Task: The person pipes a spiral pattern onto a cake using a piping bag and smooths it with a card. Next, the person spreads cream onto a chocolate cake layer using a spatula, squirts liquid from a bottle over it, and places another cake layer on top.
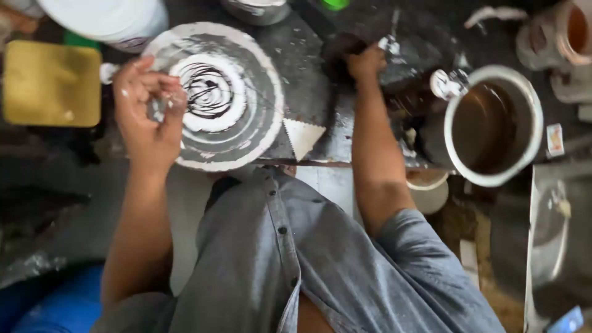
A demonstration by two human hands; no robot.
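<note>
A round cake (237, 132) with white and grey rings and a dark chocolate swirl at its centre sits on the dark worktop. My left hand (147, 117) hovers over its left side, fingers pinched on a small translucent piping bag (165, 106) smeared with white cream. My right hand (367, 63) reaches farther back, to the right of the cake, with its fingers curled around a dark rounded object (338, 54) that I cannot identify. A white toothed triangular scraper (302, 135) lies by the cake's right edge.
A white-rimmed pot of brown liquid (490, 126) stands at the right, a small white cup (430, 192) below it. A gold square board (52, 83) lies at the left, a white tub (108, 18) behind it. A blue container (55, 305) sits low left.
</note>
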